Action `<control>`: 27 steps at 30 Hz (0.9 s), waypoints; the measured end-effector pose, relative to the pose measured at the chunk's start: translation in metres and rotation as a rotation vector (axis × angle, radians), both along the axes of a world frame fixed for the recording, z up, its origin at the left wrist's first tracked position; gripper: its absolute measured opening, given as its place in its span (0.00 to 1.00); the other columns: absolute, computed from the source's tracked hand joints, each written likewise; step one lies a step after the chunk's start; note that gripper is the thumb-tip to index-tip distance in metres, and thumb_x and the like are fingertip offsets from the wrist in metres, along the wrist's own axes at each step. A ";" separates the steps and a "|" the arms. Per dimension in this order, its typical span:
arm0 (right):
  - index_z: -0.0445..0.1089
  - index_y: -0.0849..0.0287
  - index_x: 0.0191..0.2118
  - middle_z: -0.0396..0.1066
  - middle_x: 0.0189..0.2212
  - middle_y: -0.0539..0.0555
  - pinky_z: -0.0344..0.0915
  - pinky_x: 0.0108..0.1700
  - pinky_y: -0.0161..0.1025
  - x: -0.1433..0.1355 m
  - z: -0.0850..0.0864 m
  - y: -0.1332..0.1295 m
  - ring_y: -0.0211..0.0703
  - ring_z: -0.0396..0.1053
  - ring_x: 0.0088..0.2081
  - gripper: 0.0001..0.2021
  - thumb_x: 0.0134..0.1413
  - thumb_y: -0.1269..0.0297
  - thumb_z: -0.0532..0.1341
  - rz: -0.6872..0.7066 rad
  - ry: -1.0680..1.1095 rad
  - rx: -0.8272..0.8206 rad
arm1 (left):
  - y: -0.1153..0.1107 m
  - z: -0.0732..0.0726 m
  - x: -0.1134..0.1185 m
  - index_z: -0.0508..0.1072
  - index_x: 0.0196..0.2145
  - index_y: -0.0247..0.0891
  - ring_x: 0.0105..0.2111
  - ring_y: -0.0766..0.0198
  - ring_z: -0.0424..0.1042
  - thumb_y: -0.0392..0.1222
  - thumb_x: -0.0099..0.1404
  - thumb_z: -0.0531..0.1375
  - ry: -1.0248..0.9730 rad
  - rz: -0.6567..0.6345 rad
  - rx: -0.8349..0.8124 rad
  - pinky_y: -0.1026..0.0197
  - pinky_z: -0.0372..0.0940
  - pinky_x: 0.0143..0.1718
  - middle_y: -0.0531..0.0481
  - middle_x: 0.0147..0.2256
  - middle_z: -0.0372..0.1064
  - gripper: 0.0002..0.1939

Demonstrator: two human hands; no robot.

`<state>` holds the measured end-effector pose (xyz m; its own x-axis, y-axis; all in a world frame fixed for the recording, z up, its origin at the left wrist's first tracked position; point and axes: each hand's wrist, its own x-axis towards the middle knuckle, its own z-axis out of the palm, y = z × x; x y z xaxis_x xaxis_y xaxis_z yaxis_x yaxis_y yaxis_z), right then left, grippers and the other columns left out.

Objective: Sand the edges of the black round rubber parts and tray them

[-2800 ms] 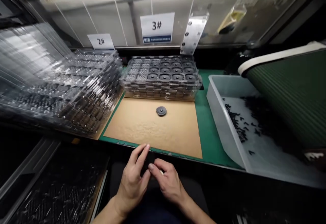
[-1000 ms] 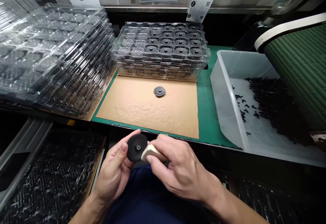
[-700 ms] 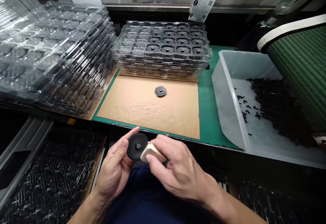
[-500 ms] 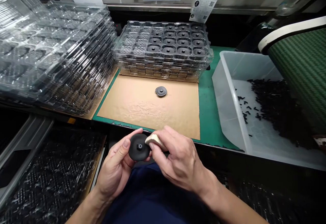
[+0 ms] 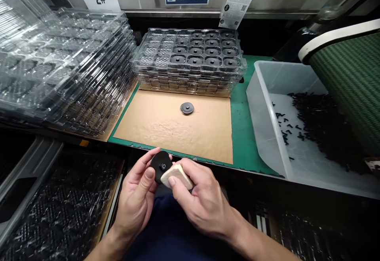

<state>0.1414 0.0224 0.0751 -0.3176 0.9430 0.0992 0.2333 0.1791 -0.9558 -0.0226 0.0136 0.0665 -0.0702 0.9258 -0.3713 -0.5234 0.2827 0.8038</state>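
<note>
Between the thumb and fingers of my left hand (image 5: 137,193) is a round black plastic disc (image 5: 159,161) with a small raised hub at its centre. My right hand (image 5: 202,197) pinches a cream-coloured pad (image 5: 178,177), its kind not clear, and lays it against the disc's lower right side, covering part of it. Beyond my hands, a second black disc (image 5: 187,108) lies flat on a brown cardboard sheet (image 5: 139,122).
Behind the cardboard stands a stack of clear trays (image 5: 190,77), the top one partly filled with black discs. Taller clear trays (image 5: 74,71) rise at left. To the right, a translucent bin (image 5: 261,114) holds many small black parts beneath a green conveyor belt (image 5: 350,67).
My right hand has shifted the pad down across the disc's lower right. The disc is tilted more in my left hand. The view has tipped slightly.
</note>
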 end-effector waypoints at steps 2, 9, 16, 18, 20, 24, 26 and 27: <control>0.59 0.57 0.31 0.60 0.27 0.47 0.53 0.31 0.38 0.001 0.001 0.002 0.38 0.57 0.27 0.12 0.70 0.65 0.54 0.027 0.024 -0.008 | -0.001 0.001 0.001 0.80 0.55 0.44 0.49 0.50 0.80 0.49 0.65 0.71 0.022 0.023 0.040 0.55 0.76 0.49 0.41 0.48 0.81 0.22; 0.71 0.61 0.46 0.69 0.39 0.57 0.62 0.41 0.43 0.014 -0.001 0.018 0.46 0.64 0.38 0.10 0.75 0.70 0.52 0.025 -0.248 0.455 | 0.003 0.004 -0.012 0.82 0.53 0.38 0.50 0.44 0.79 0.51 0.66 0.69 -0.068 -0.279 -0.118 0.50 0.76 0.51 0.35 0.50 0.80 0.21; 0.61 0.58 0.32 0.60 0.28 0.50 0.55 0.35 0.41 0.004 -0.007 0.007 0.42 0.58 0.30 0.13 0.73 0.69 0.53 -0.090 -0.169 0.274 | 0.006 0.004 -0.015 0.81 0.54 0.42 0.46 0.54 0.81 0.49 0.67 0.69 -0.026 -0.076 -0.041 0.59 0.75 0.50 0.41 0.45 0.82 0.20; 0.62 0.59 0.33 0.62 0.29 0.51 0.56 0.36 0.41 0.005 -0.009 0.006 0.42 0.59 0.31 0.12 0.73 0.70 0.52 -0.072 -0.197 0.285 | 0.007 0.003 -0.019 0.82 0.54 0.40 0.44 0.53 0.81 0.49 0.67 0.68 -0.003 -0.188 -0.068 0.58 0.76 0.48 0.39 0.46 0.82 0.20; 0.67 0.60 0.38 0.66 0.33 0.54 0.58 0.39 0.43 0.008 -0.008 0.008 0.45 0.61 0.34 0.11 0.74 0.71 0.52 -0.034 -0.258 0.379 | 0.008 0.002 -0.023 0.82 0.54 0.38 0.42 0.53 0.80 0.49 0.69 0.67 0.001 -0.341 -0.098 0.58 0.77 0.43 0.37 0.48 0.81 0.19; 0.72 0.62 0.49 0.71 0.41 0.58 0.62 0.43 0.46 0.011 -0.005 0.012 0.49 0.65 0.40 0.09 0.74 0.70 0.54 0.042 -0.265 0.533 | 0.008 0.000 -0.023 0.82 0.54 0.36 0.40 0.53 0.80 0.50 0.71 0.64 -0.085 -0.481 -0.113 0.59 0.76 0.36 0.36 0.49 0.80 0.20; 0.72 0.61 0.45 0.70 0.39 0.57 0.62 0.44 0.45 0.007 -0.006 0.010 0.48 0.66 0.39 0.09 0.74 0.69 0.54 -0.058 -0.218 0.462 | 0.009 0.000 -0.019 0.82 0.54 0.39 0.43 0.54 0.80 0.48 0.69 0.66 -0.087 -0.359 -0.101 0.59 0.76 0.42 0.39 0.50 0.80 0.19; 0.71 0.60 0.42 0.69 0.36 0.56 0.62 0.42 0.44 0.004 -0.007 0.009 0.47 0.65 0.37 0.09 0.73 0.69 0.54 -0.105 -0.178 0.371 | 0.009 0.000 -0.017 0.81 0.54 0.41 0.45 0.54 0.80 0.47 0.68 0.68 -0.069 -0.265 -0.088 0.59 0.75 0.46 0.40 0.50 0.81 0.19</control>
<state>0.1455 0.0314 0.0678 -0.2644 0.8820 0.3901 0.4241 0.4696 -0.7744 -0.0394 0.0227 0.0661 0.1984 0.8726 -0.4463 -0.4747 0.4839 0.7352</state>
